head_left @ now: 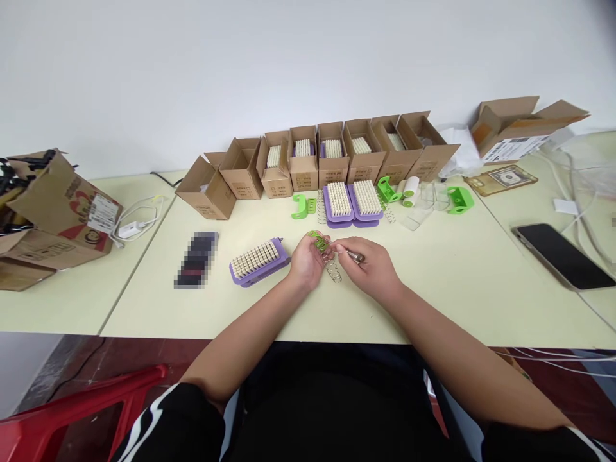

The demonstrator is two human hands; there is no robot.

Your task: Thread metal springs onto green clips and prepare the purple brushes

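My left hand [308, 264] is closed around a small bright green plastic plate [318, 240] with slots in it. A thin wire spring [333, 272] hangs below the plate, beside my fingers. In my right hand [369, 264] is a slim rod-like tool [356, 256] with a rounded metallic end. Its other end points toward the green plate, but my fingers hide where the tip sits. To the left of my left hand lies a purple block [283, 249] topped with rows of cream pegs.
Two more purple peg blocks [353, 215], green brackets [299, 206] and clear plastic pieces [418, 219] lie ahead. Open cardboard boxes [279, 186] line the wall. A phone [568, 255] lies right; a dark pixelated item [196, 260] and a larger carton [72, 205] are left.
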